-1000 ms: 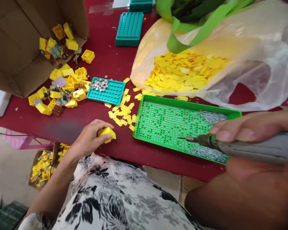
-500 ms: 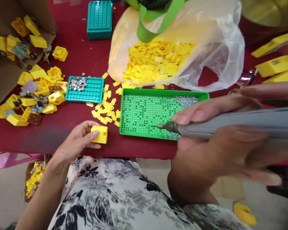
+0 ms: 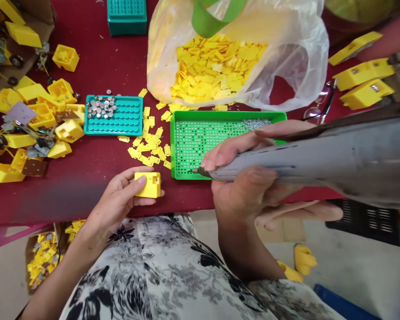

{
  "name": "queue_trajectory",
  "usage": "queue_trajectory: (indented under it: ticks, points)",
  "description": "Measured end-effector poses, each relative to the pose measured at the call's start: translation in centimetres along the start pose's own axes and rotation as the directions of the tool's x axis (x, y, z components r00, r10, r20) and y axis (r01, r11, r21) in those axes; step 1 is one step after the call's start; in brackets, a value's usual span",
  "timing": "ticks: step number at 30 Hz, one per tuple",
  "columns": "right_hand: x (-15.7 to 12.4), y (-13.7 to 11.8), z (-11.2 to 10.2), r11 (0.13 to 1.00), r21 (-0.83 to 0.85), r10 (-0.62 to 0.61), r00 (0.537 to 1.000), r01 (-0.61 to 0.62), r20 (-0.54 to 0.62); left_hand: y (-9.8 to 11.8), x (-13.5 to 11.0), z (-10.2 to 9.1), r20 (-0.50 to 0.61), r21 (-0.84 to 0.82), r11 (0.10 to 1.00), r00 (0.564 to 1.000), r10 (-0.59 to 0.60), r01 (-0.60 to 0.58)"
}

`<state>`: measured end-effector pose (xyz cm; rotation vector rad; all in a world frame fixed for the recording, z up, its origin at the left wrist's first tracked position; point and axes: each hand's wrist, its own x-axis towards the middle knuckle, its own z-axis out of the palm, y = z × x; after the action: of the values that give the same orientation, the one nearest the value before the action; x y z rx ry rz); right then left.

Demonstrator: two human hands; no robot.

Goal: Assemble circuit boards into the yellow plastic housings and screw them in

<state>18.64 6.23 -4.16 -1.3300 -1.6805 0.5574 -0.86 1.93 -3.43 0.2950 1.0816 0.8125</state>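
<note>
My left hand [image 3: 125, 191] grips a small yellow plastic housing [image 3: 148, 185] between thumb and fingers, near the table's front edge. In my right hand [image 3: 243, 186] is a grey electric screwdriver [image 3: 306, 155], lying almost level with its bit pointing left. The bit's tip is over the lower left part of a green perforated tray [image 3: 230, 116]; whether it touches the tray I cannot tell. Small silvery screws [image 3: 253, 124] lie heaped at the tray's far right. My right hand and the tool hide the tray's right front part.
A teal tray [image 3: 130, 116] holds silvery discs. Small yellow plates [image 3: 150, 144] lie scattered beside it. Behind stands a plastic bag [image 3: 286, 58] full of yellow plates. Yellow housings with wires [image 3: 42, 115] are piled left. Glasses [image 3: 320, 104] and more yellow housings [image 3: 365, 73] lie right.
My right hand has carried the screwdriver left, its tip now nearer the tray's left end. My left hand with the housing has shifted slightly right. The camera view has shifted too.
</note>
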Motion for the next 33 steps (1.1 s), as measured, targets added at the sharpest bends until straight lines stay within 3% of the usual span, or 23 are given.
queue_trajectory:
  ticks: [3, 8, 15, 19, 22, 28, 31, 33]
  points:
    - [0.0, -0.1, 0.9, 0.993, 0.112, -0.028, 0.982, 0.049, -0.187, 0.0, -0.2, -0.5, 0.025, -0.03, 0.999, 1.0, 0.012, -0.011]
    - [0.3, 0.3, 1.8, 0.992, 0.074, -0.078, 0.96, 0.102, -0.27, 0.0, -0.6, -1.0, 0.03, -0.037, 0.999, 0.999, 0.024, -0.023]
    - [0.7, 0.5, 2.0, 0.972, 0.128, -0.15, 0.938, 0.198, -0.312, 0.1, -0.7, -0.9, 0.021, -0.006, 1.0, 1.0, 0.019, -0.018]
    - [1.0, 0.0, 2.1, 0.906, 0.333, -0.145, 0.931, 0.261, -0.335, 0.0, -0.5, -0.9, 0.028, 0.009, 1.0, 0.999, 0.018, -0.018]
    - [1.1, -0.3, 2.1, 0.88, 0.392, -0.129, 0.928, 0.27, -0.35, 0.0, -0.5, -1.0, 0.024, 0.023, 0.999, 0.999, 0.028, -0.028]
    - [0.8, -0.2, 1.5, 0.894, 0.386, -0.11, 0.946, 0.229, -0.305, 0.0, -0.6, -0.9, 0.027, 0.012, 0.999, 0.999, 0.035, -0.035]
    - [0.7, 0.5, 0.5, 0.954, 0.282, -0.075, 0.993, 0.097, -0.088, 0.1, -0.7, -0.8, 0.035, 0.0, 0.999, 0.999, 0.039, -0.039]
    - [0.6, 1.1, -0.2, 0.983, 0.183, -0.012, 0.996, -0.004, 0.087, 0.2, -0.9, -0.8, 0.04, -0.006, 0.999, 0.998, 0.038, -0.038]
